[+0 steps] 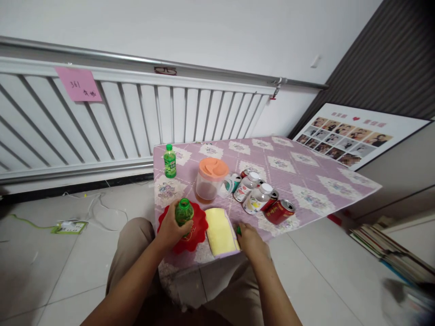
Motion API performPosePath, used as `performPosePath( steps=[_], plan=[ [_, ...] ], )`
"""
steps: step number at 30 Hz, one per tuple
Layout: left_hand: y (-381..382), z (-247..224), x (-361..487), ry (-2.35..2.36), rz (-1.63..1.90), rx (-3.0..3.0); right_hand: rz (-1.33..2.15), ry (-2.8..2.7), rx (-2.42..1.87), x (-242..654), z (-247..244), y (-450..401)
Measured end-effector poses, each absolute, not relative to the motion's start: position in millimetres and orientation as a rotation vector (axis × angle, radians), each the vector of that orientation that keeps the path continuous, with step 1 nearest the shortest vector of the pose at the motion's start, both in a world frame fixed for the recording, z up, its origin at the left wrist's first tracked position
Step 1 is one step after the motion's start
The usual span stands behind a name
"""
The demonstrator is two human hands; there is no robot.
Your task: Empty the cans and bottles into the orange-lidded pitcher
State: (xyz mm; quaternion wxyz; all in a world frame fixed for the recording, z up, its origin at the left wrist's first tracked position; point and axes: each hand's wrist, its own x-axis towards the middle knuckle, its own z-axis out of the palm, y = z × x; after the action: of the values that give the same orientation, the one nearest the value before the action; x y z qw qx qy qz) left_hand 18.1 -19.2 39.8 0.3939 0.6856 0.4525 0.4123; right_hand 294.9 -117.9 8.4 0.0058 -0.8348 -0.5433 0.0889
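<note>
My left hand (171,227) is wrapped round an uncapped green plastic bottle (184,210), which stands over a red scalloped tray (197,233). Just right of the tray lies a folded yellow cloth (220,231) with a purple edge. Beyond that cloth's right side, my right hand (250,240) has its fingers closed on a small green bottle cap (239,230), partly hidden by the fingers. A clear pitcher (206,185) with an orange lid stands behind the tray. Farther back on the left is a second green bottle (170,162), capped and upright.
Several drink containers cluster right of the pitcher, among them a white-capped bottle (257,199) and a red can (280,212). A purple floral tablecloth (258,154) covers the table. Behind it runs a white radiator (197,113). A power strip (70,227) lies on the floor.
</note>
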Motion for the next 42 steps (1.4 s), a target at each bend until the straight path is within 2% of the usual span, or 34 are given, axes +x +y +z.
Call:
performPosePath(
  steps=[10, 24, 42],
  plan=[
    [-19.0, 39.6, 19.6, 1.143, 1.043, 1.748, 0.264, -1.653, -2.694, 310.8, 11.1, -119.8],
    [-19.8, 40.5, 19.6, 1.16, 1.028, 1.76, 0.363, -1.639, -2.527, 320.9, -0.3, -117.2],
    [-17.4, 34.4, 20.0, 1.11, 1.063, 1.723, 0.239, -1.58, -2.428, 320.8, -11.1, -118.2]
  ],
)
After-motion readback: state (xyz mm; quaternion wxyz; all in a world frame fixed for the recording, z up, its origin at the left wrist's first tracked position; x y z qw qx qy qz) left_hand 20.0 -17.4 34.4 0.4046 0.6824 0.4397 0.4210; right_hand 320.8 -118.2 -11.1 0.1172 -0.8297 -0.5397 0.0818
